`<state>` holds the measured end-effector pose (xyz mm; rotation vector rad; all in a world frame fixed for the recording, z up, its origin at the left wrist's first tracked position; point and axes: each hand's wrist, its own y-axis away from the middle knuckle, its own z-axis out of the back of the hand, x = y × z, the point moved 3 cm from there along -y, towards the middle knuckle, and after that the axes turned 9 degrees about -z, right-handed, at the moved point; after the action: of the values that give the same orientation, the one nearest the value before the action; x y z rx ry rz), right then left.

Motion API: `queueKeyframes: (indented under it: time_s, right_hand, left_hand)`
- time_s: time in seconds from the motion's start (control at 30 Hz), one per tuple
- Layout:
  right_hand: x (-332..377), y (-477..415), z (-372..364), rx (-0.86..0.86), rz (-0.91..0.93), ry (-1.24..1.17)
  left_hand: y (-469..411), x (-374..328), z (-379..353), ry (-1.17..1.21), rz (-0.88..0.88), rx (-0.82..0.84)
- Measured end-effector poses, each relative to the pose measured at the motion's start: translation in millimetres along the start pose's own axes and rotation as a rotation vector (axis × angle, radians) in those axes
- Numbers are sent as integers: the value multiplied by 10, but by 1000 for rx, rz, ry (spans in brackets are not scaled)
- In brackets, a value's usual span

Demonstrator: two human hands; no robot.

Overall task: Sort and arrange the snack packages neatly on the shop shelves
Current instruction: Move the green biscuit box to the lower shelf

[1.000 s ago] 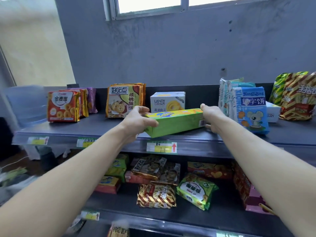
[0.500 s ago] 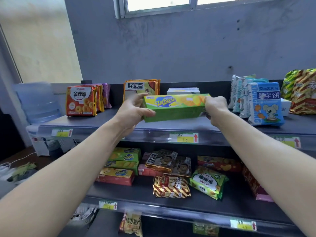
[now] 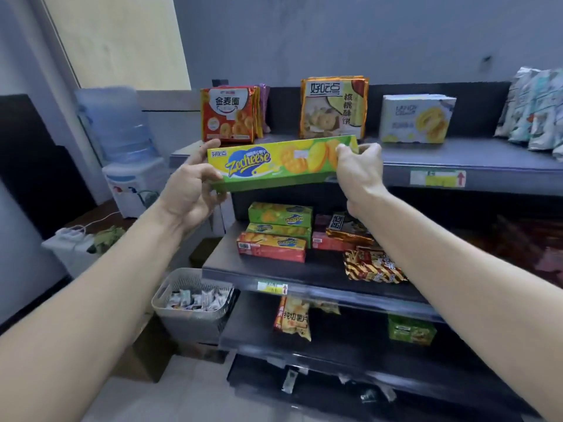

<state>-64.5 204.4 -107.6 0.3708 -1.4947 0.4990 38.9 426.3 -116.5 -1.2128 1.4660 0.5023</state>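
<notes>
A long green Zecheese biscuit box is held in the air in front of the top shelf, its printed face turned toward me. My left hand grips its left end and my right hand grips its right end. On the middle shelf directly below lie two matching green boxes stacked behind a red box. Upright on the top shelf stand red-orange biscuit packs, a yellow-green pack and a white Landy box.
Striped snack bags lie right of the stacked boxes. A chips bag and a green box sit on the lower shelf. A grey basket of small packets stands on the floor left of the shelves, a water dispenser behind it.
Both hands have lifted the green box off the top shelf, brought it toward me and tilted its face forward. The view has swung left and down.
</notes>
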Motion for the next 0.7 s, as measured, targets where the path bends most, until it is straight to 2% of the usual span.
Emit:
queueKeyframes:
  time_s: [0.17,0.3,0.43,0.57,0.7]
  right_hand:
    - [-462,417,-550,158,-114,85]
    - [-826,491,-786,214,-238,143]
    - [-1228,410,-870,246,-335,199]
    - [-1561,193,-887,264,-471,152]
    - [-1780,-95,-927,256,-542,150]
  left_hand:
    - [212,152,700,-34,71,-161]
    - [294,380,1021,-54,128,-228]
    - [279,725,1168,-86,212,-268]
    - [174,1122,1185,-122,320,-336]
    - [-23,1389,1091,-149,385,-309]
